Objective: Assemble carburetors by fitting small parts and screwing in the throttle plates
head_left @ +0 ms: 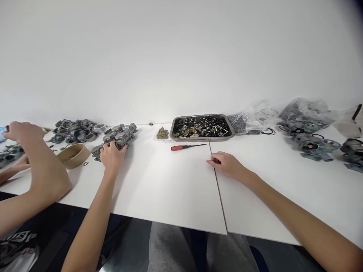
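Observation:
My left hand point(112, 155) reaches to a group of grey metal carburetor bodies point(120, 133) left of the middle. Its fingers are bent around one at the near side, and they hide part of it. On the white table point(167, 181), my right hand point(225, 164) rests with curled fingers near the seam; whatever is inside them is hidden. A screwdriver point(181, 147) with a red and black handle lies between my hands, its tip pointing right. Behind it stands a metal tray point(231, 130) full of small black and brass-coloured parts.
At left, a co-worker's arms point(42, 173) reach over the table near a tan bowl point(74, 155) and more grey castings point(75, 130). Small brass parts point(162, 133) lie beside the tray. Plastic bags point(255, 117) and assembled carburetors point(309, 143) stand at right.

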### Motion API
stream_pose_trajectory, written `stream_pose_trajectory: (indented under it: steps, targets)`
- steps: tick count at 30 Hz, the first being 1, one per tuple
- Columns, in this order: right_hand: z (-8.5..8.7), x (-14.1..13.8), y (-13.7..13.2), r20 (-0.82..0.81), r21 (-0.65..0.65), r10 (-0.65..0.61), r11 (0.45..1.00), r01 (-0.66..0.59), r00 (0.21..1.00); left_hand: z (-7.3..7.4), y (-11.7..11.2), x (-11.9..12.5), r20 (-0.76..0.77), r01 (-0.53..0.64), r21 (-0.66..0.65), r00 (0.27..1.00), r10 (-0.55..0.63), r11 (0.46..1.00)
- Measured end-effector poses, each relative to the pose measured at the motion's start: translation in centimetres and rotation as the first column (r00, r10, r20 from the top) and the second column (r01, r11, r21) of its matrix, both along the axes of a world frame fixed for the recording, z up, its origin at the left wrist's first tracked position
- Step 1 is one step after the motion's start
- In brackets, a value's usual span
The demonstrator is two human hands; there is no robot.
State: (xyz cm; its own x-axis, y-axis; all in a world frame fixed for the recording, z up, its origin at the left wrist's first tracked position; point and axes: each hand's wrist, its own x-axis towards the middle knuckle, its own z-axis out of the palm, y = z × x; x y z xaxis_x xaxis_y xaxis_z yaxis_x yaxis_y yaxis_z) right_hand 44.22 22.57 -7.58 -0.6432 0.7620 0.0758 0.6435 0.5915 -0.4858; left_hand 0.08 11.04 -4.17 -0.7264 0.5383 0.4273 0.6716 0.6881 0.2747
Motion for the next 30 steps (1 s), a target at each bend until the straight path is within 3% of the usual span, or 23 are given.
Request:
stream_pose_trajectory:
  steps: [13,15,17,19,21,23,25,27,30]
  targets:
    - [-0.1,0.1,0.2,0.007,-0.004,0.015,1.000,-0.015,1.000,1.4,-1.4,1.8,0.116,0.062,0.070,0.991,-0.070,0.996]
    - [-0.3,0.1,0.3,0.013,0.003,0.009,1.000,-0.009,1.000,2.0,-1.7,2.4,0.192,0.098,0.128,0.974,-0.122,0.987]
    - [-0.5,0.1,0.4,0.014,0.014,0.011,1.000,-0.011,1.000,2.7,-1.8,3.4,0.345,0.149,0.236,0.911,-0.226,0.960]
    - [-0.6,0.1,0.4,0.001,0.014,0.013,1.000,-0.013,1.000,3.4,-1.6,5.0,0.523,0.199,0.359,0.767,-0.373,0.912]
    - [-0.5,0.1,0.3,-0.027,-0.007,0.007,1.000,-0.007,1.000,4.0,-1.4,7.4,0.654,0.265,0.445,0.557,-0.512,0.856]
    - [-0.5,0.2,0.2,-0.069,-0.046,0.000,0.999,-0.004,0.998,4.3,-1.0,10.2,0.752,0.348,0.474,0.319,-0.577,0.809]
    - [-0.4,0.2,0.0,-0.135,-0.085,0.012,0.996,-0.024,0.991,4.2,-0.5,13.1,0.818,0.413,0.487,0.093,-0.568,0.770]
    - [-0.5,0.3,-0.2,-0.222,-0.115,0.050,0.990,-0.077,0.974,3.6,0.1,15.7,0.848,0.437,0.503,-0.081,-0.524,0.746]
    - [-0.4,0.3,-0.6,-0.335,-0.111,0.170,0.970,-0.218,0.927,2.3,0.9,18.5,0.851,0.448,0.523,-0.220,-0.478,0.725]
